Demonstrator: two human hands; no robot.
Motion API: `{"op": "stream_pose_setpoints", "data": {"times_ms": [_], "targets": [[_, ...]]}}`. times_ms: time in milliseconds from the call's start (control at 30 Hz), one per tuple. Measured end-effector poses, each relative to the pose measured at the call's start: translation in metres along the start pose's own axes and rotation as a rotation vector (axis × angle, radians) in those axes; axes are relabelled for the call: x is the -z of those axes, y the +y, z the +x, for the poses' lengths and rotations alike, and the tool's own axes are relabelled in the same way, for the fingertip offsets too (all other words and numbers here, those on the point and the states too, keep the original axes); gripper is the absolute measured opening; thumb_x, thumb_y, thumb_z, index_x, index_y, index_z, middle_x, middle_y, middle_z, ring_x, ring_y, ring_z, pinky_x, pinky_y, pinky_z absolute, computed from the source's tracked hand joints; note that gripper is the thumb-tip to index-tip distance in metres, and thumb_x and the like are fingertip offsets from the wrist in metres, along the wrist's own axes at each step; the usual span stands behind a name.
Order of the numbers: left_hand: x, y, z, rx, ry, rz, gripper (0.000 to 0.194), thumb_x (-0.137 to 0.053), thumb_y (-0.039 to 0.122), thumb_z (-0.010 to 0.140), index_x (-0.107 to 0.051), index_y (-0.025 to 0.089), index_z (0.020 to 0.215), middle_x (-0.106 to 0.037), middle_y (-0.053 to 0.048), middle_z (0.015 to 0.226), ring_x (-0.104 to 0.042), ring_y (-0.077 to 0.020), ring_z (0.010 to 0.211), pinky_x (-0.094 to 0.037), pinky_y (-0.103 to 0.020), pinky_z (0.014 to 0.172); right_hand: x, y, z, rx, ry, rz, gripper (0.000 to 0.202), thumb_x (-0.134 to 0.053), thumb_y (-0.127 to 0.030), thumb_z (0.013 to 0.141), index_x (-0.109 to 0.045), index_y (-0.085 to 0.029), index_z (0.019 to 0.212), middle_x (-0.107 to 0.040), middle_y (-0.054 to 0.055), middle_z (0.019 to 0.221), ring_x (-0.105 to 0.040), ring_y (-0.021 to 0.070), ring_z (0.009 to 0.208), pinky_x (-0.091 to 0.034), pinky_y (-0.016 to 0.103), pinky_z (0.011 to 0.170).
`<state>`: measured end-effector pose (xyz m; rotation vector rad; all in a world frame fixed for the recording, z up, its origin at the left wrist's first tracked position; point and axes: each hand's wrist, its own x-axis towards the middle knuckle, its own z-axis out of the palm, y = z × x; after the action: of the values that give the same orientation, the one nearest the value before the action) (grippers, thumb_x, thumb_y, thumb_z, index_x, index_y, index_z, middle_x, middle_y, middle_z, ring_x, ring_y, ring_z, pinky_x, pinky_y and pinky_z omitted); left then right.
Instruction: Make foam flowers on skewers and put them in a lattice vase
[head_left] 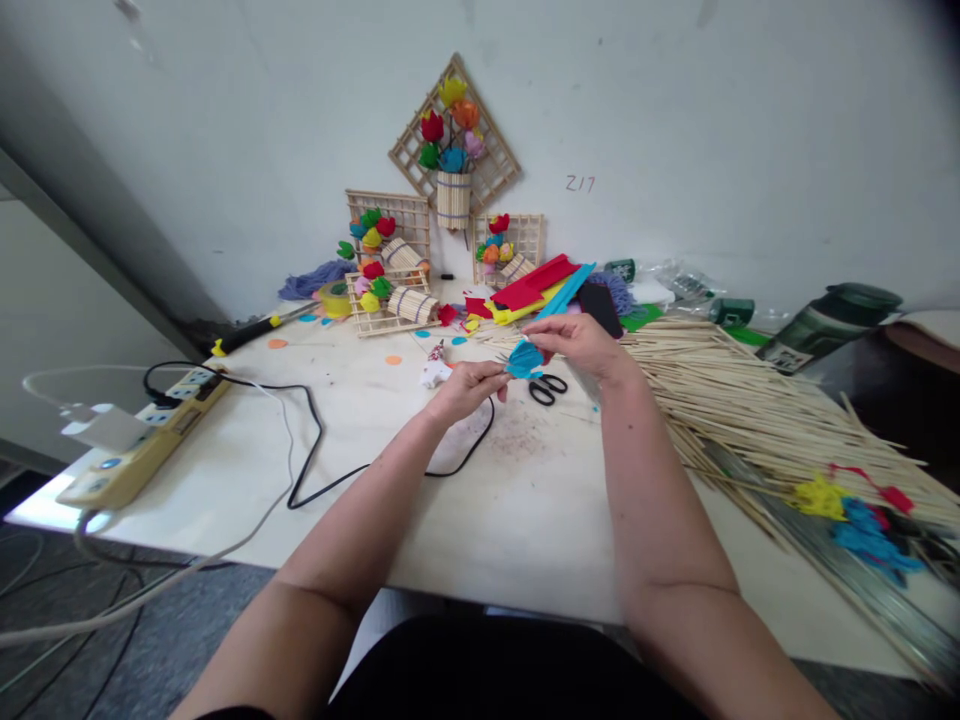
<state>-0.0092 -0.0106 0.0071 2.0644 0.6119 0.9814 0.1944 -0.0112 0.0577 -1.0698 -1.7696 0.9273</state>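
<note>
Above the middle of the table, a crinkled blue crepe paper piece (525,358) is between my two hands. My left hand (469,390) is closed, its fingertips pinching the lower left edge of the piece. From the upper right, my right hand (574,345) pinches the same piece between thumb and fingers. Black-handled scissors (548,388) lie on the table just below my right hand. Left of my left hand lies a small white tool with a red-patterned part (433,374), partly hidden by the hand.
Stick lattices with paper flowers, such as the diamond one (491,150), stand against the wall. Thin wooden sticks (735,400) cover the right side beside a green bottle (832,325). A power strip (142,450) and black cord (319,430) lie left. Red paper (536,283) lies behind.
</note>
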Motion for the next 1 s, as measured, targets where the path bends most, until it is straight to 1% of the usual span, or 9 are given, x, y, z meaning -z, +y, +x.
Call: {"op": "stream_pose_setpoints", "data": {"times_ms": [67,133,200,300,367,533,767,1000], "targets": [[0.001,0.001,0.0,0.009,-0.024,-0.05,0.038,-0.05,0.04,0.082,-0.059,0.011,0.062,-0.055,-0.001,0.062,-0.046,-0.0077,0.059,-0.036,-0.02,0.06,0.002,-0.003,-0.002,0.003,0.037,0.021,0.034,-0.067,-0.038,0.067,-0.069,-0.015,0.092,-0.068,0.004,0.076,-0.057,0.0112,0.06,-0.047,0.025,0.057],[0.002,0.001,-0.001,0.027,-0.049,-0.098,0.039,-0.05,0.042,0.081,-0.059,0.01,0.06,-0.054,-0.001,0.061,-0.044,-0.0077,0.058,-0.035,-0.021,0.059,0.003,-0.006,-0.003,0.014,0.035,0.031,0.032,-0.067,-0.036,0.067,-0.069,-0.016,0.092,-0.069,0.006,0.082,-0.06,0.0135,0.069,-0.048,0.025,0.061],[0.002,0.0,-0.001,0.053,-0.082,-0.145,0.039,-0.051,0.044,0.08,-0.06,0.01,0.063,-0.054,-0.001,0.06,-0.044,-0.0081,0.058,-0.035,-0.021,0.059,0.002,-0.007,-0.003,0.032,0.0,0.032,0.03,-0.067,-0.034,0.067,-0.069,-0.017,0.092,-0.069,0.006,0.088,-0.062,0.0157,0.078,-0.049,0.027,0.067],[0.002,-0.002,-0.002,0.09,-0.133,-0.203,0.037,-0.053,0.044,0.079,-0.065,0.009,0.074,-0.054,0.0,0.058,-0.043,-0.0083,0.057,-0.033,-0.022,0.057,0.001,-0.01,-0.003,0.05,-0.062,0.021,0.028,-0.067,-0.03,0.067,-0.07,-0.017,0.092,-0.07,0.006,0.091,-0.062,0.0171,0.084,-0.049,0.029,0.075],[0.002,-0.003,-0.002,0.107,-0.158,-0.221,0.037,-0.053,0.044,0.079,-0.066,0.009,0.077,-0.054,0.0,0.057,-0.042,-0.0078,0.055,-0.032,-0.022,0.055,0.0,-0.012,-0.004,0.054,-0.09,0.005,0.027,-0.066,-0.028,0.066,-0.07,-0.018,0.091,-0.07,0.006,0.09,-0.063,0.0174,0.085,-0.049,0.03,0.077],[0.002,-0.002,-0.003,0.124,-0.204,-0.238,0.037,-0.052,0.043,0.08,-0.066,0.009,0.073,-0.054,-0.001,0.057,-0.039,-0.0066,0.052,-0.03,-0.022,0.053,-0.001,-0.018,-0.006,0.065,-0.127,-0.072,0.022,-0.064,-0.024,0.066,-0.072,-0.019,0.085,-0.071,0.004,0.088,-0.064,0.0174,0.084,-0.049,0.028,0.076],[0.003,0.002,-0.004,0.137,-0.257,-0.234,0.038,-0.051,0.042,0.081,-0.063,0.008,0.07,-0.054,0.0,0.056,-0.036,-0.0055,0.051,-0.027,-0.022,0.05,-0.003,-0.019,-0.005,0.145,-0.11,-0.148,0.016,-0.063,-0.023,0.066,-0.073,-0.019,0.078,-0.07,0.003,0.081,-0.063,0.0163,0.079,-0.048,0.025,0.072],[0.003,0.008,-0.004,0.132,-0.28,-0.187,0.041,-0.049,0.046,0.081,-0.061,0.01,0.064,-0.053,-0.001,0.055,-0.036,-0.0058,0.05,-0.029,-0.022,0.049,-0.004,-0.024,-0.006,0.139,-0.132,-0.198,0.015,-0.061,-0.024,0.066,-0.072,-0.018,0.073,-0.069,0.002,0.073,-0.061,0.0143,0.07,-0.046,0.024,0.065]]}}
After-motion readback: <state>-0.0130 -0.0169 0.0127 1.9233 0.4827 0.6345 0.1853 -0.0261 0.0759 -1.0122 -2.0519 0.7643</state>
